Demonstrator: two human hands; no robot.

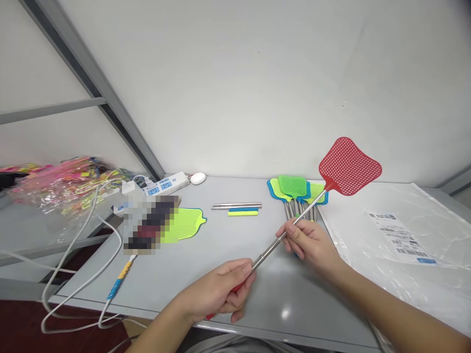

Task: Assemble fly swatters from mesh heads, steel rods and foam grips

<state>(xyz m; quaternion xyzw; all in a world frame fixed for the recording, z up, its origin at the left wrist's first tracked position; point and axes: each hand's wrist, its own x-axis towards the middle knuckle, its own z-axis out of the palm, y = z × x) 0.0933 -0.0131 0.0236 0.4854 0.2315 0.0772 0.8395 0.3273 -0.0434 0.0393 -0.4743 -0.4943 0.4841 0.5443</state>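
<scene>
A fly swatter (350, 166) with a red perforated head and a telescopic metal rod slants up to the right across the view. Around its red handle at the lower end, my left hand (226, 287) is closed. Higher up, my right hand (307, 239) pinches the metal rod between thumb and fingers. Behind the right hand lies a bunch of green, yellow and blue fly swatters (293, 186), partly hidden by the rod and hand. Metal rods (236, 205) lie mid-table, beside a blue and a yellow-green handle (243, 213).
A yellow-green swatter head (189, 223) lies left, beside a pixelated object (152, 225) with a cable. Behind are a power strip (165, 185) and a white mouse-like object (197, 178). A labelled plastic bag (405, 240) covers the right side. Bagged colourful items (69, 191) sit far left.
</scene>
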